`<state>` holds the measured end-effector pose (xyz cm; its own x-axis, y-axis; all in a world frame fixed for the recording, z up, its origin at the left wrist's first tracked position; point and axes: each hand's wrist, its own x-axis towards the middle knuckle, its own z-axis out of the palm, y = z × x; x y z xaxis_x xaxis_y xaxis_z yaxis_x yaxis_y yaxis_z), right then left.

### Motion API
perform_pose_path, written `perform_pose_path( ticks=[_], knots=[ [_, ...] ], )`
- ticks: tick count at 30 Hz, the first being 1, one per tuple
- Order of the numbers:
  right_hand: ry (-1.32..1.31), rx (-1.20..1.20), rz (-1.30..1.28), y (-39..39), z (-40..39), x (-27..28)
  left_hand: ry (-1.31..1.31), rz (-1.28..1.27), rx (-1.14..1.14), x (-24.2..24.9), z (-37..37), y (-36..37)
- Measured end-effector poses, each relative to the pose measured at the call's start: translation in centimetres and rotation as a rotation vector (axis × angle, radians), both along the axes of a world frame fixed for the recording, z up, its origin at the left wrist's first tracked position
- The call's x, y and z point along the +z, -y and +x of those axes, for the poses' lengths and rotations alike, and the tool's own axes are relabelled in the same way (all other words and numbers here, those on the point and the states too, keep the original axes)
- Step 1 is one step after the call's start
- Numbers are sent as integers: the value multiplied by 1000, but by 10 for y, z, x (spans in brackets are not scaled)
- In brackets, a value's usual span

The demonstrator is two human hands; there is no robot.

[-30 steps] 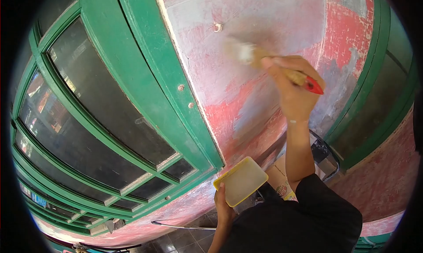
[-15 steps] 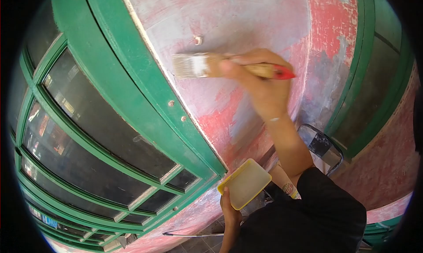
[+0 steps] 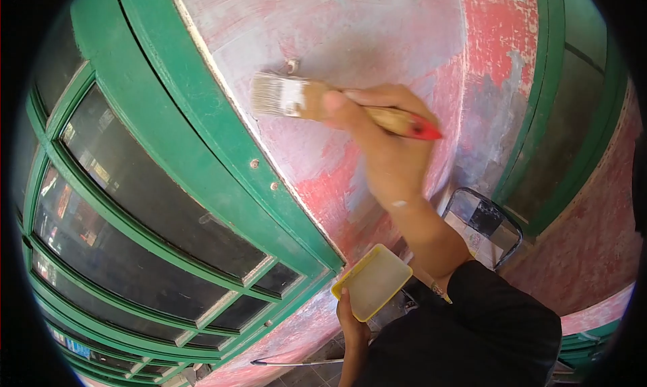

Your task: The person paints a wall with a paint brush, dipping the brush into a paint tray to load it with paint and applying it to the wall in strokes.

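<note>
My right hand (image 3: 387, 134) is closed around a wide paintbrush (image 3: 306, 98), gripping it at the base of its wooden handle, which ends in a red tip. White paint marks the ferrule end of the bristles, which point left at the pinkish-grey wall (image 3: 397, 30), close to the green frame. Lower down, my left hand (image 3: 352, 319) holds a shallow rectangular tub (image 3: 373, 284) with a yellow rim by its near left edge, thumb over the rim. Whitish liquid shows inside the tub.
To the left runs a green window frame (image 3: 202, 141) with dark glass panes. A small knob-like fixture (image 3: 292, 66) sticks out of the wall above the bristles. A metal-framed chair (image 3: 485, 218) stands at lower right, and another green frame (image 3: 539, 117) is beyond the wall's corner.
My right hand and the paintbrush have shifted slightly left, with the handle tilting down to the right. The left hand and tub have stayed nearly still; the view has shifted a little.
</note>
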<state>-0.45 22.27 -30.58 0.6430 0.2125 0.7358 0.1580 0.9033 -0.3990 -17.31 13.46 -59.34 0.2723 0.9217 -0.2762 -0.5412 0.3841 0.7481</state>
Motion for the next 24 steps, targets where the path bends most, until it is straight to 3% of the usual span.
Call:
perform_pose_path(
  ticks=[1,5,10,11,13,14,16,19,24],
  knots=[
    [-47,144,45,-9,-2,1,6,14,-2,4,2,0],
    [-120,151,-49,-36,19,-12,8,23,1,-1,1,0],
    [-441,-76,73,-23,53,-26,-1,24,-5,-5,-6,5],
    [-439,-72,77,-18,52,-29,10,16,-4,-4,-6,3],
    [-128,-118,-138,-5,47,-42,21,15,0,-4,-5,0],
    [-134,-123,-142,-5,47,-43,27,6,-1,-4,-6,1],
    [308,-69,-173,-5,44,-43,11,3,5,-2,-5,1],
    [111,-140,-281,-20,84,-40,13,4,21,-1,-4,1],
    [27,-550,-172,3,120,-53,24,8,27,3,-5,2]
  ],
)
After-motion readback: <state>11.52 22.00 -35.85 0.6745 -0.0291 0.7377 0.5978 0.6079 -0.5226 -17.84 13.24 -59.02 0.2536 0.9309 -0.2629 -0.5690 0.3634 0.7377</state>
